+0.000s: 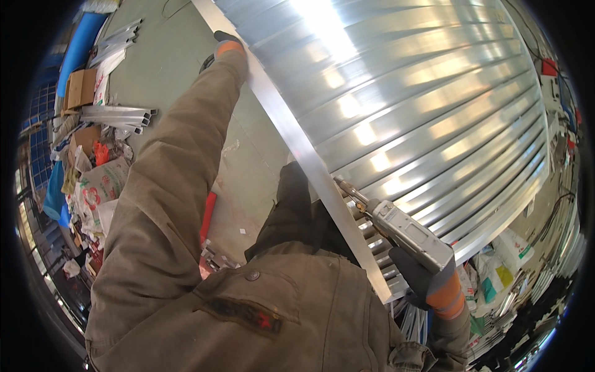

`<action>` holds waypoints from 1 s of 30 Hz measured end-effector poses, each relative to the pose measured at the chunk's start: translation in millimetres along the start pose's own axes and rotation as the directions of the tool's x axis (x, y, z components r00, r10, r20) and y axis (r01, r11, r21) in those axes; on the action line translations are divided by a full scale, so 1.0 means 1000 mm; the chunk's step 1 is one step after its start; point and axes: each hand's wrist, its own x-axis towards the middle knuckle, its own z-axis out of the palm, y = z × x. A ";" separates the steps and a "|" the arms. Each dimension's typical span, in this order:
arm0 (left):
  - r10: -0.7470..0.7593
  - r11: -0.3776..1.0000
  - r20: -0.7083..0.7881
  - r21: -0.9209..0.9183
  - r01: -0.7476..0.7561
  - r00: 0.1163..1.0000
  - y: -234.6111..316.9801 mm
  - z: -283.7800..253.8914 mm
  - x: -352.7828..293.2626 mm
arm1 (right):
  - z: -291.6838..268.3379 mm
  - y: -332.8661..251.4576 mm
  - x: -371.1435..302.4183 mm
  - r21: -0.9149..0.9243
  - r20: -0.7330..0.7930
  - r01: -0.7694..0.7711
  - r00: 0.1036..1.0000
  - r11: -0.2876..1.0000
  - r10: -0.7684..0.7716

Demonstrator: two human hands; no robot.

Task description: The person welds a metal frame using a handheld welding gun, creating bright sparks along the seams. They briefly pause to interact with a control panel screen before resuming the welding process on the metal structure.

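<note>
A large panel of silvery metal slats (396, 111) lies in front of me and to the right, edged by a long flat metal frame bar (291, 127). My left hand (228, 46), in a dark and orange glove, is closed on this bar at its far end; some fingers are hidden. Gloved the same way, my right hand (412, 276) grips a silver rivet gun (409, 230) from below. The tool's narrow nose points far and left, close to the bar's inner edge by the nearer slats. Whether the tip touches the metal, I cannot tell.
On the left lie metal profiles (118, 116), a cardboard box (80, 88), a blue roll (77, 49) and a heap of bags (105, 186). A red bar (208, 217) rests on the green floor (167, 59). More bags (499, 276) lie at the right.
</note>
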 end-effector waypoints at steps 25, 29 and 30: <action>-0.318 0.430 0.147 -0.858 0.281 0.937 -0.010 -0.010 -0.044 | 0.018 0.083 0.078 0.174 0.061 -0.056 0.997 0.983 0.046; -0.296 0.401 0.116 -0.886 0.233 0.948 -0.011 -0.003 -0.050 | 0.019 0.087 0.078 0.112 0.050 0.029 0.998 0.993 -0.035; -0.295 0.389 0.109 -0.894 0.223 0.949 -0.010 -0.001 -0.051 | 0.020 0.088 0.079 0.108 0.045 0.038 0.998 0.993 -0.043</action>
